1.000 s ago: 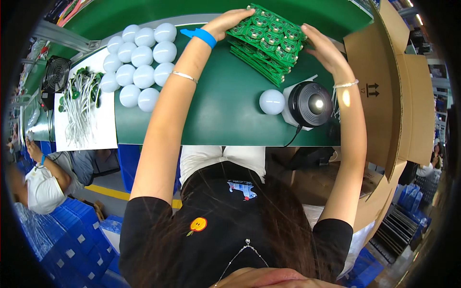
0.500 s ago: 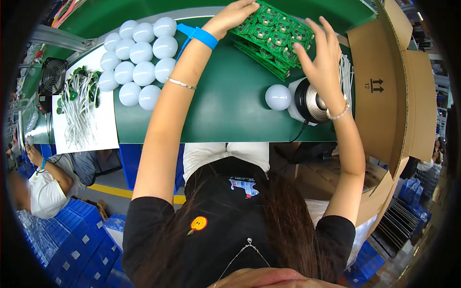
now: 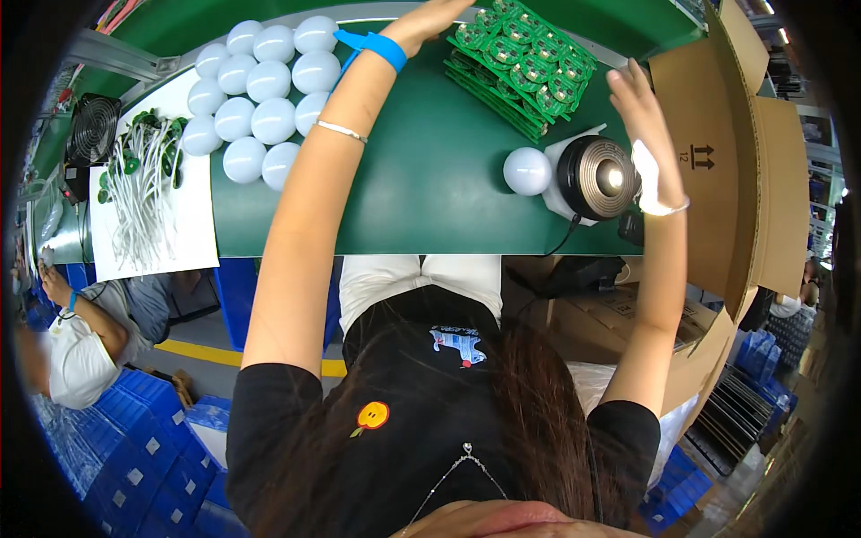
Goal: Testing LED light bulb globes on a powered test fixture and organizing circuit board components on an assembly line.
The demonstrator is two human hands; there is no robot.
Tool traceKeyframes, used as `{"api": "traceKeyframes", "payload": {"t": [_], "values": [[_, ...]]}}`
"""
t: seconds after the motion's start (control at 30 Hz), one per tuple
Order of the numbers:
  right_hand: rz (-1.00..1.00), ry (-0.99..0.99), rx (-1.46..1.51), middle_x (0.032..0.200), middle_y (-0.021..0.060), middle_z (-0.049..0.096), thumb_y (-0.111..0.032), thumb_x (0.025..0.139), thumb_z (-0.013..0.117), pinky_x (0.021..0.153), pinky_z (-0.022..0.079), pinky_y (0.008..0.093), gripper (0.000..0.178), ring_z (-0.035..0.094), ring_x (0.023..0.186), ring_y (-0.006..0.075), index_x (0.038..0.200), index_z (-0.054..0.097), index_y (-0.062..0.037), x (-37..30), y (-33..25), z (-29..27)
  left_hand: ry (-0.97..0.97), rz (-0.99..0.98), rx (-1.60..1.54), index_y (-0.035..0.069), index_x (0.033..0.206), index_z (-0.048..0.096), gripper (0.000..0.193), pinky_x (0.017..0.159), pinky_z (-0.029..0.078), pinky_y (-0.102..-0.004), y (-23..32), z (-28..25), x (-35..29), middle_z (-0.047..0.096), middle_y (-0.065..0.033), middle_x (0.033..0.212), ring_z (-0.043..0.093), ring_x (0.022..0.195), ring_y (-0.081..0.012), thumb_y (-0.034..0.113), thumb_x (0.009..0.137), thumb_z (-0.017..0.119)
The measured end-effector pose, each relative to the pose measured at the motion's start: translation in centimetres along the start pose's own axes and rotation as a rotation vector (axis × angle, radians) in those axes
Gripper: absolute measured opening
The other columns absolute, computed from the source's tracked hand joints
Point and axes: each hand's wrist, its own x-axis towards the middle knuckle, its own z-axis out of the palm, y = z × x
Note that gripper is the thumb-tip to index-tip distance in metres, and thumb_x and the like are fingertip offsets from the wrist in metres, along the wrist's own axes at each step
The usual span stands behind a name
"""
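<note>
Near the upper edge, my left hand [image 3: 433,18] has its fingers stretched out toward the right, partly cut off by the picture's edge. It is a little left of a stack of green circuit board panels [image 3: 525,63] and seems empty. My right hand [image 3: 642,112] is raised with fingers extended and nothing visible in them. Beside it stands a round ribbed metal device [image 3: 592,179] on a white base, with a bright light on its face. That light glares on my right palm. One white bulb cover [image 3: 527,171] sits left of the device.
Several white bulb covers [image 3: 268,80] stand grouped at the left of the green table [image 3: 395,179]. White wires with green discs [image 3: 143,197] lie on a white sheet farther left, near a black fan [image 3: 95,131]. An open cardboard box [image 3: 708,206] borders the right.
My left hand has come off the circuit board stack, up and left. My right hand has moved right and down, away from the stack. The device's light now shows.
</note>
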Motion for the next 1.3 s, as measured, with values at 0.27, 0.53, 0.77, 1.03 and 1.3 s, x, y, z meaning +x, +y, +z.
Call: {"api": "traceKeyframes", "payload": {"t": [0.27, 0.53, 0.77, 1.03, 1.3], "values": [[0.868, -0.723, 0.636, 0.129, 0.031, 0.039, -0.065, 0.081, 0.048, 0.102, 0.034, 0.0455, 0.097, 0.047, 0.114, 0.0382, 0.137, 0.018, 0.0076, 4.7, 2.4, 0.1, -0.146, -0.481, -0.328, 0.016, 0.107, 0.058, 0.053, 0.074, 0.041, -0.0266, 1.5, 1.1, -1.2, 0.063, 0.0002, 0.09, 0.054, 0.083, -0.0095, 0.062, 0.088, 0.038], [0.882, -0.705, 0.718, 0.144, 0.0187, 0.027, -0.081, 0.074, 0.032, 0.101, 0.014, 0.0655, 0.103, 0.029, 0.129, 0.0407, 0.143, 0.017, -0.005, 5.4, 2.1, 1.4, -0.131, -0.481, -0.452, 0.007, 0.127, 0.046, 0.063, 0.098, 0.036, -0.0374, 5.2, 2.5, -4.1, 0.055, -0.0081, 0.121, 0.05, 0.111, -0.0202, 0.057, 0.09, 0.04], [0.748, -0.638, 0.709, 0.132, 0.0099, 0.045, -0.076, 0.078, 0.035, 0.093, 0.038, 0.0459, 0.093, 0.046, 0.114, 0.0251, 0.136, 0.034, -0.0033, 7.8, 4.8, 0.7, -0.12, -0.437, -0.589, 0.005, 0.133, 0.039, 0.066, 0.101, 0.033, -0.0398, 5.1, 4.9, -3.1, 0.05, -0.0097, 0.127, 0.045, 0.116, -0.0228, 0.057, 0.091, 0.036], [0.8, -0.625, 0.696, 0.133, 0.0097, 0.044, -0.073, 0.081, 0.035, 0.096, 0.034, 0.0529, 0.081, 0.042, 0.119, 0.0282, 0.139, 0.03, -0.0169, 6.3, 4.6, -0.8, -0.195, -0.391, -0.525, 0.012, 0.136, 0.035, 0.061, 0.101, 0.032, -0.0415, 5.3, 6.2, -4.0, 0.044, -0.0069, 0.135, 0.042, 0.122, -0.0218, 0.055, 0.093, 0.031], [0.831, -0.683, 0.832, 0.132, 0.0121, 0.047, -0.07, 0.084, 0.032, 0.093, 0.039, 0.0531, 0.081, 0.047, 0.117, 0.03, 0.136, 0.036, -0.0083, 6.5, 6.8, -2.1, -0.249, -0.587, -0.684, 0.0, 0.143, 0.001, 0.096, 0.109, -0.001, -0.05, 4.5, 4.8, -5.6, 0.007, -0.0192, 0.149, 0.002, 0.139, -0.0287, 0.068, 0.084, 0.034]]}}
